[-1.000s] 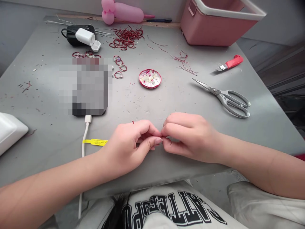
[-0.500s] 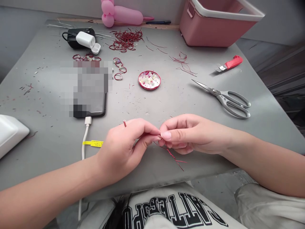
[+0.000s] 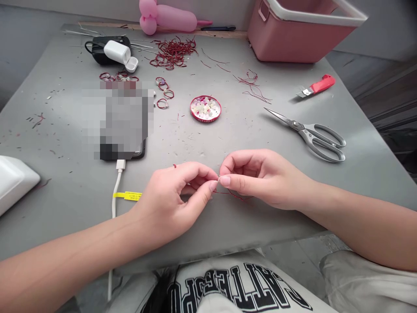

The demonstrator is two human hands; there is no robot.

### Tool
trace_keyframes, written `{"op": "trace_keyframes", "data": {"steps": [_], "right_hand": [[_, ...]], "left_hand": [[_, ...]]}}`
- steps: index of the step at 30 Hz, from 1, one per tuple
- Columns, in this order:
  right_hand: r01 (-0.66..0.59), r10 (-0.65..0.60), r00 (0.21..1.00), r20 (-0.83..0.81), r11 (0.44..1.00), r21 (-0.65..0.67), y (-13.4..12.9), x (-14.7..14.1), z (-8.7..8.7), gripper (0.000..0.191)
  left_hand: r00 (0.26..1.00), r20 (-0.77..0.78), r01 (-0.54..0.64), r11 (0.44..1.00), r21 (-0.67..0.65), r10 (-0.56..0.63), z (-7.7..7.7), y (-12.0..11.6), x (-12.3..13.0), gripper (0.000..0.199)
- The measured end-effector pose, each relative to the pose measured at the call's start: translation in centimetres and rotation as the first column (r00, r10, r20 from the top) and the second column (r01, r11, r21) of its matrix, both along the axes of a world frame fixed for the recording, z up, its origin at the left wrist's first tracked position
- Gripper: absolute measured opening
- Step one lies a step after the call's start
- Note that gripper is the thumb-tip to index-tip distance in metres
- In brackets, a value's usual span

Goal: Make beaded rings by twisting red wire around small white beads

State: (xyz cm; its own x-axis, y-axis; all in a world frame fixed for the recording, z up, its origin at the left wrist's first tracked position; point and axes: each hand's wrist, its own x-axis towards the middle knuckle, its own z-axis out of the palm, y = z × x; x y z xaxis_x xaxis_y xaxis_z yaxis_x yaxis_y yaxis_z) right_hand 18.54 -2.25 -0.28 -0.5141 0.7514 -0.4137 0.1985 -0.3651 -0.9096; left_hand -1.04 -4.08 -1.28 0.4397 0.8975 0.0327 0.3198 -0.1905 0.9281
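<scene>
My left hand [image 3: 176, 198] and my right hand [image 3: 260, 176] meet fingertip to fingertip just above the near edge of the grey table [image 3: 228, 143]. Both pinch the same thin red wire [image 3: 236, 195]. A short twisted length of it trails right and down under my right hand. A small red wire end [image 3: 174, 166] sticks up behind my left knuckles. What sits at the pinch point is too small to tell.
A small red dish of pale beads [image 3: 205, 108] lies ahead. Metal scissors [image 3: 309, 130] and a red-handled cutter [image 3: 316, 85] lie right. A phone [image 3: 122, 130] on a white cable [image 3: 114, 195], several wire rings [image 3: 163, 93], a red wire heap [image 3: 172, 50] and a pink bin [image 3: 299, 30] sit farther back.
My right hand has turned and lifted slightly, so the twisted red wire tail, hidden a second ago, now shows beneath it. Both hands stay joined at the fingertips.
</scene>
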Motion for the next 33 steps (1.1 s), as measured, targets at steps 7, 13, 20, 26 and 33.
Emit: {"op": "trace_keyframes", "data": {"steps": [7, 13, 20, 26, 33], "right_hand": [[-0.04, 0.055, 0.994, -0.094, 0.988, 0.151, -0.1, 0.2, 0.0, 0.018], [-0.025, 0.059, 0.996, -0.06, 0.892, 0.452, -0.1, 0.2, -0.7, 0.004], [-0.116, 0.035, 0.993, 0.116, 0.556, 0.823, -0.4, 0.0, -1.3, 0.009], [-0.094, 0.035, 0.995, 0.09, 0.542, 0.835, -0.5, -0.1, -1.4, 0.006], [-0.169, -0.035, 0.984, 0.177, 0.177, 0.97, 0.0, 0.4, -1.4, 0.008]], "left_hand": [[0.992, 0.127, 0.0, 0.986, -0.164, 0.021, 0.1, 0.0, -0.2, 0.005], [0.969, 0.231, -0.009, 0.949, -0.315, 0.086, 0.4, 0.1, 0.0, 0.005], [0.965, 0.235, -0.029, 0.935, -0.354, 0.119, 0.4, -0.1, 0.0, 0.006], [0.974, 0.185, -0.061, 0.944, -0.325, 0.126, 0.3, -0.3, -0.1, 0.007], [0.954, 0.257, -0.003, 0.863, -0.505, 0.154, 0.7, 0.1, 0.2, 0.014]]}}
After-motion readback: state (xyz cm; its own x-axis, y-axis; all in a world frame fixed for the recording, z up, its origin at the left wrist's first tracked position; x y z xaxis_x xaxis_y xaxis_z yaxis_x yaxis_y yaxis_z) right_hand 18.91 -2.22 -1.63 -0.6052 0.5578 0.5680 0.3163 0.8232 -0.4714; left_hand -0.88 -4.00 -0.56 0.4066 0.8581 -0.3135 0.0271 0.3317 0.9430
